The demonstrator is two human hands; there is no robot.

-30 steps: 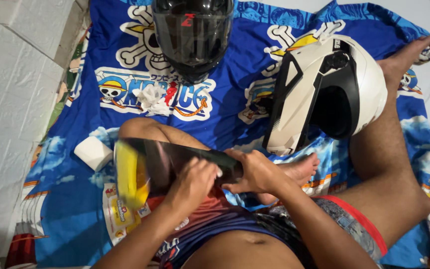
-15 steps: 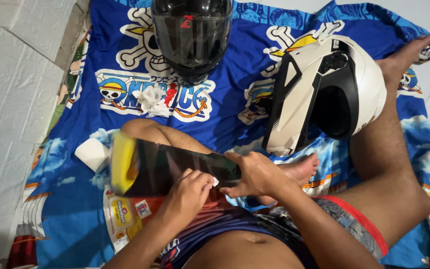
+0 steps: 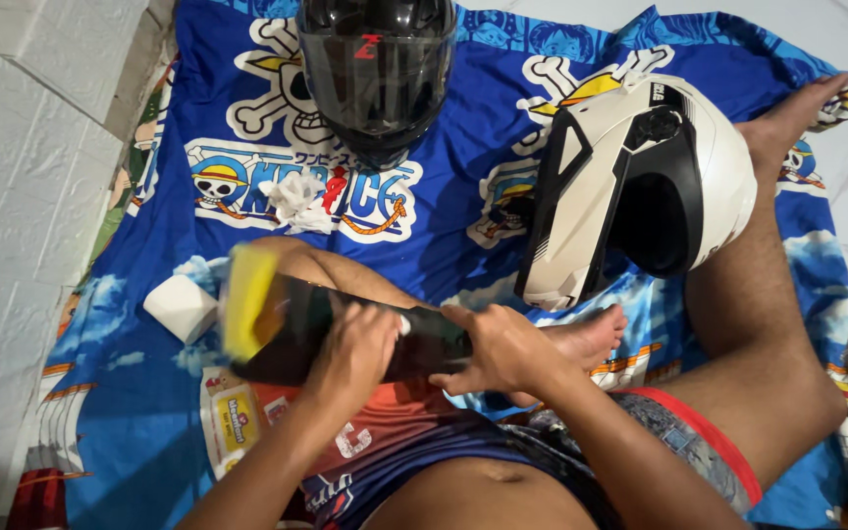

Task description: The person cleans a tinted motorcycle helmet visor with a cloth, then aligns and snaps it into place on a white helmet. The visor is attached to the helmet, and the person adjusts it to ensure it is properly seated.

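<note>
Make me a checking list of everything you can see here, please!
Surface: blue printed cloth spread on a pale floor.
Job's things: dark visor with a yellow-lit end, held over the lap.
Clutter: black helmet, white helmet, white block, crumpled white tissue, printed packet.
Grippers: left hand pressed on the visor; right hand grips its end.
Cables: nothing seen.
Surroundings: white brick-pattern wall on one side.

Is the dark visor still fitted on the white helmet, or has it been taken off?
Off. The dark visor lies across the person's lap, held by the left hand and right hand, apart from the white helmet.
</note>
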